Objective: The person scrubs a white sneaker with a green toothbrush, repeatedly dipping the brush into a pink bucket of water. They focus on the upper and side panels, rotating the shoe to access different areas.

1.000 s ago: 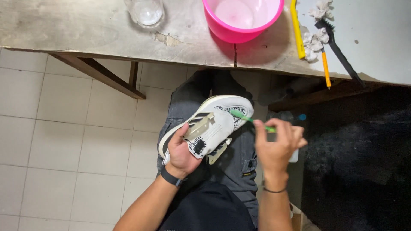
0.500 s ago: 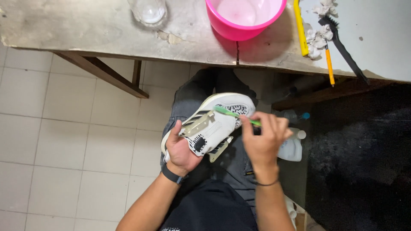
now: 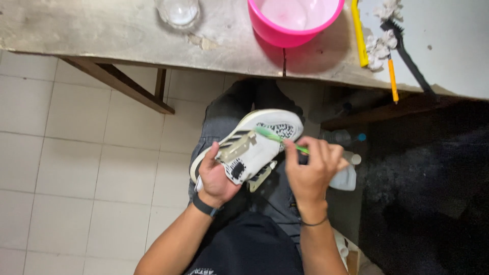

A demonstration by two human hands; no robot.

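Two bare hands work over the seated person's lap, seen from above. Left hand (image 3: 216, 175), wearing a dark wristband, cups a white sneaker (image 3: 252, 147) from below at its heel end, fingers curled round the upper; this grip tilts the shoe on its side, so that its patterned toe end faces the other hand. Right hand (image 3: 310, 170) is closed round the handle of a green toothbrush (image 3: 277, 137), fingers pressed together about it, the brush head lying against the toe area of the sneaker. Holding the shoe above the knees, apart from the table, appears to let it be turned freely against the brush.

Along the top of the view runs a worn table (image 3: 102, 35). On it stand a pink basin (image 3: 295, 23), near the person and within reach of the brush hand, and a clear glass jar (image 3: 178, 10) to its left. Further right lie a yellow tool handle (image 3: 358, 35), crumpled white tissue (image 3: 378, 48), an orange-handled stick (image 3: 392, 81) and a black brush (image 3: 407, 53). A white plastic bottle (image 3: 344, 178) rests low beside the right hand, partly hidden by it. Pale floor tiles (image 3: 76, 168) fill the left side.
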